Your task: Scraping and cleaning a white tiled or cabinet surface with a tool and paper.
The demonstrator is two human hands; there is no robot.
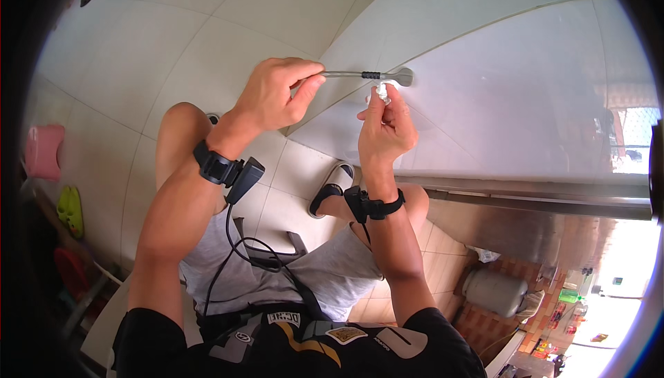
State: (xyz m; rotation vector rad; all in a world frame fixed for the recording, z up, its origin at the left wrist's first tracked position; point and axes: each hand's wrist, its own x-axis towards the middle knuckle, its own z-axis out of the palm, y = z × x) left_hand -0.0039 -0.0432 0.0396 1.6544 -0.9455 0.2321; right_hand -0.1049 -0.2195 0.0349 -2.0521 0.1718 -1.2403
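My left hand pinches the end of a slim grey utensil between thumb and fingertips. The utensil has a twisted shaft, a black wrapped band and a flat, rounded head like a spoon's or a brush's; which one I cannot tell. It is held nearly level, pointing right. Just below its neck, my right hand grips a crumpled white wad, seemingly tissue, between thumb and fingers. The wad is close against the utensil; whether they touch is unclear. Black straps with small devices circle both wrists.
A glossy white surface spreads at the right. A black cable hangs from the left wrist device across my lap. Left on the tiled floor are a pink stool and green slippers. A grey gas cylinder lies lower right in view.
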